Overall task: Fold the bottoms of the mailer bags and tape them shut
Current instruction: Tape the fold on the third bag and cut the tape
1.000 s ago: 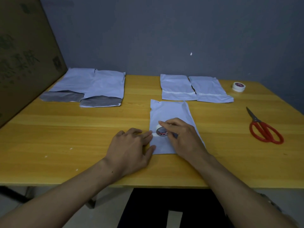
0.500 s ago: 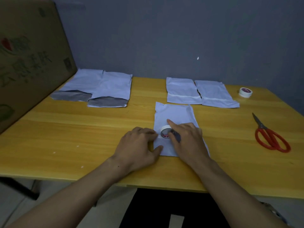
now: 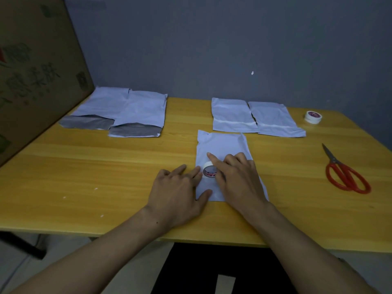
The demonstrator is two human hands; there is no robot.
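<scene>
A white mailer bag (image 3: 224, 149) lies flat on the yellow wooden bench (image 3: 106, 170), just right of the frame's centre, its near edge close to the bench's front edge. Both hands rest on it. The left hand (image 3: 178, 194) lies palm down at the bag's left edge, its grip spread: fingers fanned forward, fingertips touching the bag near a small roll of tape (image 3: 209, 170), thumb lying across the bag's lower left corner. The right hand (image 3: 237, 177) covers the bag's lower right part, with its grip closed on the roll of tape, forefinger stretched out over the roll's top and the other fingers curled behind it. The roll stands on edge on the bag, between the two hands.

In the upper left of the frame two more mailer bags (image 3: 127, 111) lie side by side and overlapping, their grey open flaps facing the front. Upper centre-right, two folded mailer bags (image 3: 254, 117) lie edge to edge, each with a pale strip across it. A second roll of tape (image 3: 313, 117) sits at the upper right, near the bench's far edge. Red-handled scissors (image 3: 343, 172) lie at the right side, well apart from the hands. A large cardboard box (image 3: 31, 71) fills the left edge of the frame.
</scene>
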